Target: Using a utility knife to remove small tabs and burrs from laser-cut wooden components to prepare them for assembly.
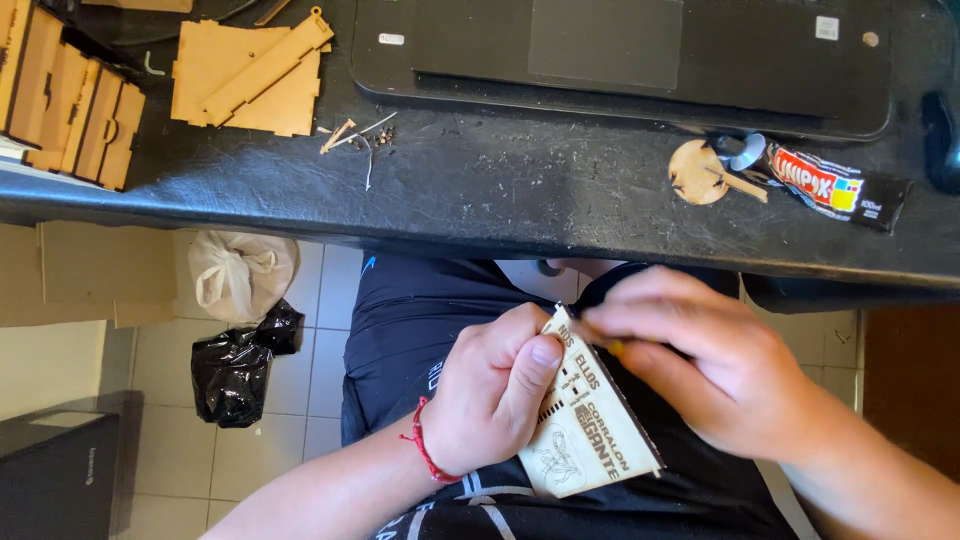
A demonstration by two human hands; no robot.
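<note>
Below the black tabletop's (500, 190) near edge, over the lap, the left hand (490, 390) clamped an engraved wooden panel (590, 430); the right hand's (700, 360) fingers pinched its top corner. A glue tube (820, 185) lay near the tabletop's right edge, above a tiled floor (320, 340).

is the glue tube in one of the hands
No, the glue tube lies on the black table, while both hands hold an engraved wooden panel.

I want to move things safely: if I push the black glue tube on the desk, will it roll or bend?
The glue tube looks flattened at its tail, so it probably slides rather than rolls. Its body seems soft and may dent. Its cap rests on a thin wooden disc, which might shift too.
</note>
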